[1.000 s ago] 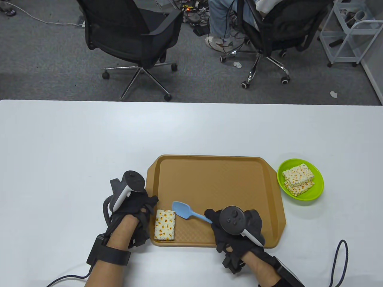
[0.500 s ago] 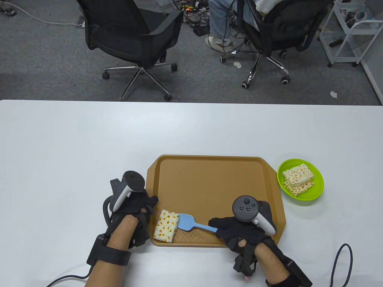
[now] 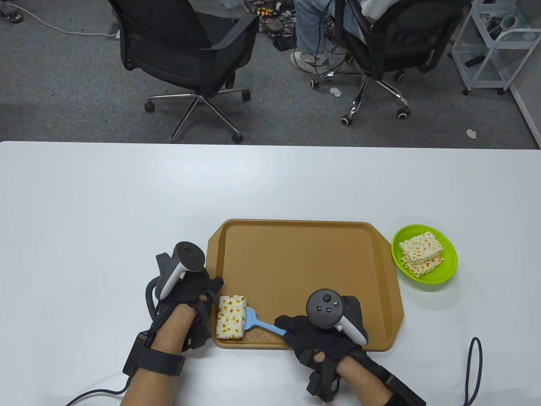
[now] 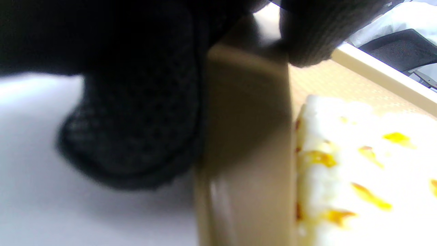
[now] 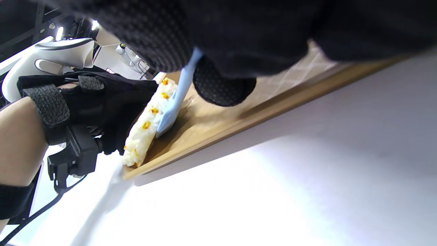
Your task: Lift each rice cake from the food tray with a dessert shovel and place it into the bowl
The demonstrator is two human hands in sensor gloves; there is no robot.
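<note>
The right hand (image 3: 325, 334) sits at the near edge of the food tray (image 3: 296, 253), fingers curled round the handle of the blue dessert shovel (image 3: 260, 322), which runs from the hand toward the left and slightly away from the person. The blade end lies under or against the right-hand long side of the last rice cake (image 3: 230, 318) on the tray; the right wrist view shows the blade (image 5: 167, 116) pressed to the cake (image 5: 146, 126), with the cake tilted up on its far side against the tray's left rim. How far the blade has passed beneath cannot be told. The cake lies to the left of the right hand, in the tray's near-left corner, its long axis running near-to-far, roughly square to the shovel handle. The left hand (image 3: 186, 296) is nearer the cake, just outside the left rim; in the left wrist view a fingertip (image 4: 307, 41) rests on the rim (image 4: 245, 136) and the others lie on the counter (image 3: 105, 211) outside it, so this hand appears to steady the tray and holds nothing. Judgement: the coming move depends on pushing the blade further left under the cake, with the rim as the stop, then lifting level. Farther off, well apart to the right and beyond the tray's right edge, the green bowl (image 3: 439, 275) already holds stacked rice cakes (image 3: 422, 253); the loaded shovel must travel the tray's full width to reach it.
</note>
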